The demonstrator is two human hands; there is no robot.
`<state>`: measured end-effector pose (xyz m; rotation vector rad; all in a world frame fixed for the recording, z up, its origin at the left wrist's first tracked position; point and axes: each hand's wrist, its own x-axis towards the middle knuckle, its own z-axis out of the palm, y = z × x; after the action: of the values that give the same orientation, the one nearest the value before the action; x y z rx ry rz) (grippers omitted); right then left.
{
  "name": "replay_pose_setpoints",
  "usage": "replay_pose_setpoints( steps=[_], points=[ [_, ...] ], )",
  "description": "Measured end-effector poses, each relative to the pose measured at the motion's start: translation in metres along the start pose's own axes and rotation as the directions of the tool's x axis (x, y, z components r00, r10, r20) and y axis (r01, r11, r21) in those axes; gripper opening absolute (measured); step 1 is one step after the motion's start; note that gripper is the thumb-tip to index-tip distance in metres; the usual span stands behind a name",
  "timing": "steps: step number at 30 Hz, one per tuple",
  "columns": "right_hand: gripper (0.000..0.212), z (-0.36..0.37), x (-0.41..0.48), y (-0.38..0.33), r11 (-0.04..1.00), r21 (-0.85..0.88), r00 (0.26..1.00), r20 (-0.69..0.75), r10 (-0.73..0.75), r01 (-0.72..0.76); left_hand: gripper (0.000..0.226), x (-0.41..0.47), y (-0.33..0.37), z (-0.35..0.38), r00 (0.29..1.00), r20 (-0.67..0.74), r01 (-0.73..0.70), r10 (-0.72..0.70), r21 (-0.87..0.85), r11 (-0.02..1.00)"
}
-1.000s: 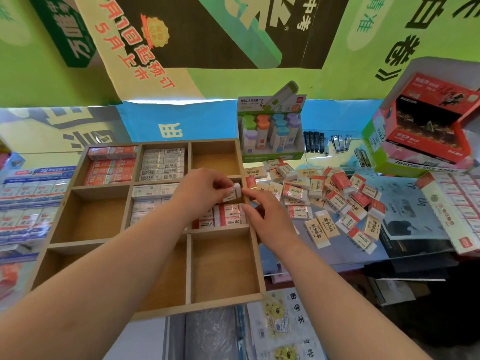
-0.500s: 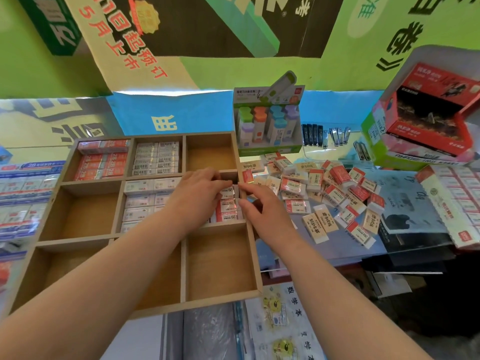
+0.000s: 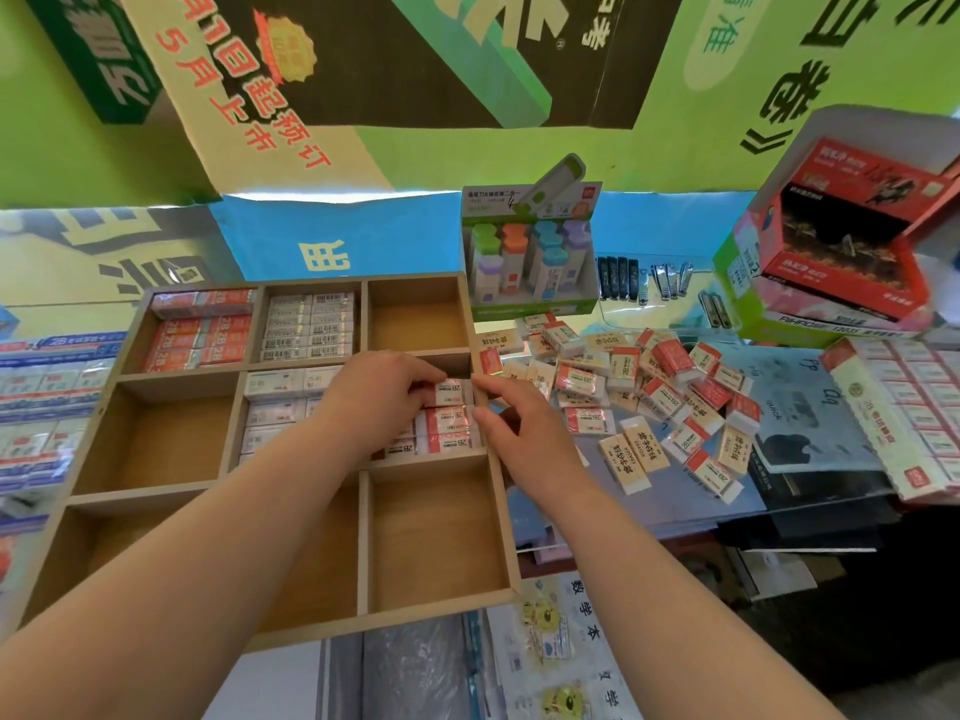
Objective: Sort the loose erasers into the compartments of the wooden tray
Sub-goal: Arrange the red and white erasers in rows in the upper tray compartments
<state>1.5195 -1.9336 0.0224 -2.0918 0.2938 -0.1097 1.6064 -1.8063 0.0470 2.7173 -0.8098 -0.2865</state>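
Left hand (image 3: 387,402) pinches red-and-white wrapped eraser (image 3: 451,393) in wooden tray's (image 3: 415,613) right-middle cell; right hand (image 3: 524,439), relaxed, touches its wall. Seat flush.

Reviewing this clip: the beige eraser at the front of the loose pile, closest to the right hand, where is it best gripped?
Probably from above, thumb and finger on the short ends of the beige eraser. It lies flat, label up, and one long side sits against a second beige eraser, leaving little room there; both ends look free.
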Motion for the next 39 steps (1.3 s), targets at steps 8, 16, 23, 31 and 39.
replay_pose_setpoints(
  steps=[8,16,23,31,39],
  points=[
    [0.035,0.0,0.0,0.003,1.0,0.01,1.0,0.008,-0.012,0.012,0.03,0.001,-0.005,0.002,0.999,-0.051,0.0,0.002,0.026,1.0],
    [0.035,0.001,0.0,0.003,1.0,0.024,1.0,0.002,-0.001,0.001,0.025,0.007,-0.002,0.001,0.999,-0.041,-0.01,0.016,0.129,0.992],
    [0.035,0.001,0.0,0.006,1.0,0.03,1.0,0.002,-0.011,0.011,0.035,0.008,0.002,-0.004,0.977,0.078,-0.21,0.198,0.217,0.953],
    [0.033,0.003,0.001,0.006,1.0,0.024,1.0,-0.016,-0.02,0.02,0.039,-0.003,-0.001,0.002,0.994,-0.047,-0.1,0.102,0.038,0.994],
    [0.034,0.004,0.001,0.007,1.0,0.013,0.999,-0.026,-0.02,0.02,0.036,-0.002,0.001,0.01,0.993,-0.113,-0.02,0.015,-0.038,0.999]
  ],
)
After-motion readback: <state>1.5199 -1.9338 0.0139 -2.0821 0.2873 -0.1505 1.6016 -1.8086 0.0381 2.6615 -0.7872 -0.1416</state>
